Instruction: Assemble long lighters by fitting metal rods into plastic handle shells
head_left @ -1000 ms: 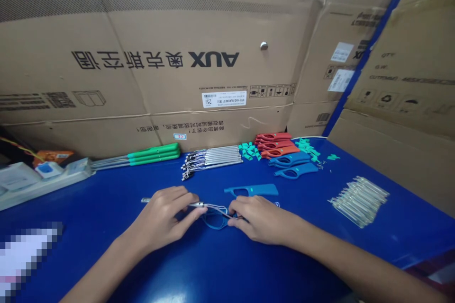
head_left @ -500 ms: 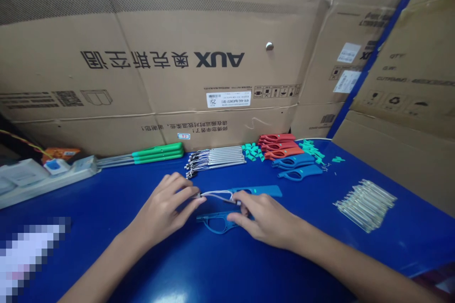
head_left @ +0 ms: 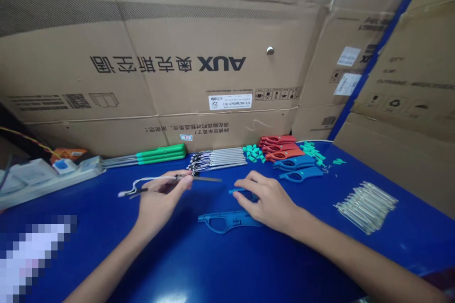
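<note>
My left hand is closed on a thin metal lighter tube, held clear of the table. White wires trail from it over the hand to the left, ending in a small pale tip. My right hand is closed round a blue lighter casing half, thumb and index finger on either side; the palm hides much of it. Just below lies a second blue casing half, hollow side up, with its trigger loop at the left and its right end partly behind my right hand.
Along the back lie green-handled lighters, silver tubes with wires, small green pieces, and red and blue casings. Clear-looking slender parts are piled at right. A power strip sits at left, before cardboard walls.
My right hand has let go of the wired part and taken the upper blue casing half. My left hand has moved left and turned, the tube now pointing right.
</note>
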Tool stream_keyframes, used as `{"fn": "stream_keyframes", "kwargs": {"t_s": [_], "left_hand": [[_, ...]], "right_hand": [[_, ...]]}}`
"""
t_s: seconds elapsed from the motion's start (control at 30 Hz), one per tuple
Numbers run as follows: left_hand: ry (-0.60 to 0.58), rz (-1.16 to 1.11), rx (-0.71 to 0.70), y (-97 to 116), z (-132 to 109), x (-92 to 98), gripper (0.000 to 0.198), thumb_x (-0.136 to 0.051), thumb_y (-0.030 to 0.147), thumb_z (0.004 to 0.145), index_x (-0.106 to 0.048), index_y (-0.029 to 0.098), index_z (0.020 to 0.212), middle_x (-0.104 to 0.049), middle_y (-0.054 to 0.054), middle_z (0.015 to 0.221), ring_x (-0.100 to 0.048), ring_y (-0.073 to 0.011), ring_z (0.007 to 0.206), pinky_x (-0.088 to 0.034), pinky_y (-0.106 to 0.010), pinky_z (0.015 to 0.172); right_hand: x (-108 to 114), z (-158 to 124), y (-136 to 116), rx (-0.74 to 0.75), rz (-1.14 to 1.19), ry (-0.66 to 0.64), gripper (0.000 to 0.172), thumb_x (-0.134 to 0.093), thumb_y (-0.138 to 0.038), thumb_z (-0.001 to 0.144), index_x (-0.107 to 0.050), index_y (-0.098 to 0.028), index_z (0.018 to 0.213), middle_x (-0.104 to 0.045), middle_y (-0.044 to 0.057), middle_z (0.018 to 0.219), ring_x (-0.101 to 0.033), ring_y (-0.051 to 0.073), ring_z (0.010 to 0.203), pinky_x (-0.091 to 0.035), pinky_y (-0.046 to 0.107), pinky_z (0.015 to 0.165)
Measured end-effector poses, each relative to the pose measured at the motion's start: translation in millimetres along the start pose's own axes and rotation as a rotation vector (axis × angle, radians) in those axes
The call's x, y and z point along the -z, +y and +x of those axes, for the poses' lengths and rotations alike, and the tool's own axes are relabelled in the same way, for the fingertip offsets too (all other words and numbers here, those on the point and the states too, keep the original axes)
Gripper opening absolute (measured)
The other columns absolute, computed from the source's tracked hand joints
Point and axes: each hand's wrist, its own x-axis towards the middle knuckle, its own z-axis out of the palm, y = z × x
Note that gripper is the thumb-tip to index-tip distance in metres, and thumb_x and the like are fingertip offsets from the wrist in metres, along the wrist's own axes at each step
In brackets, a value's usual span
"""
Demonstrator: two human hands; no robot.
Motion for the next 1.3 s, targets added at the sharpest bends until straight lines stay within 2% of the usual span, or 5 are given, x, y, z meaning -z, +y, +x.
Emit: {"fn": "stream_keyframes", "kwargs": {"t_s": [0.27,0.47,0.67,0.9,1.3], "left_hand": [[-0.193,-0.708,0.481,-14,-2,-21.1,0.05,-0.088,0.043,0.056,-0.073,0.013,0.093,-0.071,-0.007,0.076,-0.066,-0.0146,0.073,-0.053,-0.024,0.071],[-0.267,-0.699,0.585,-20,4,-14.9,0.051,-0.084,0.032,0.066,-0.066,0.014,0.11,-0.073,-0.008,0.086,-0.069,-0.015,0.077,-0.055,-0.025,0.074],[-0.241,-0.249,0.33,-43,26,-5.2,0.046,-0.077,0.043,0.067,-0.064,0.011,0.098,-0.073,-0.013,0.089,-0.071,-0.0242,0.083,-0.058,-0.038,0.079],[-0.241,0.105,0.001,-63,49,-8.7,0.029,-0.072,0.042,0.067,-0.071,0.017,0.082,-0.072,-0.007,0.085,-0.068,-0.0234,0.079,-0.056,-0.037,0.075],[-0.235,0.373,-0.404,-63,39,0.4,0.026,-0.055,0.034,0.085,-0.066,0.018,0.103,-0.066,-0.009,0.105,-0.067,-0.0179,0.08,-0.058,-0.032,0.075]], "right_hand": [[-19,33,1,0.062,-0.201,-0.135,0.024,-0.055,-0.035,0.091,-0.068,-0.025,0.109,-0.065,0.004,0.107,-0.061,0.018,0.086,-0.038,0.026,0.063],[-23,49,14,-0.095,-0.177,-0.253,0.011,-0.059,-0.025,0.089,-0.065,-0.019,0.096,-0.066,0.003,0.097,-0.06,0.017,0.089,-0.038,0.026,0.073],[-23,57,43,-0.184,-0.194,-0.253,0.01,-0.068,-0.021,0.081,-0.064,-0.019,0.09,-0.064,0.003,0.093,-0.059,0.017,0.087,-0.036,0.025,0.07],[-31,65,63,-0.231,-0.193,-0.286,0.013,-0.071,-0.023,0.078,-0.067,-0.02,0.09,-0.065,0.003,0.092,-0.06,0.017,0.084,-0.037,0.024,0.068],[-28,71,63,-0.293,-0.217,-0.347,0.014,-0.07,-0.033,0.08,-0.069,-0.02,0.086,-0.07,0.004,0.091,-0.063,0.018,0.085,-0.04,0.024,0.068]]}}
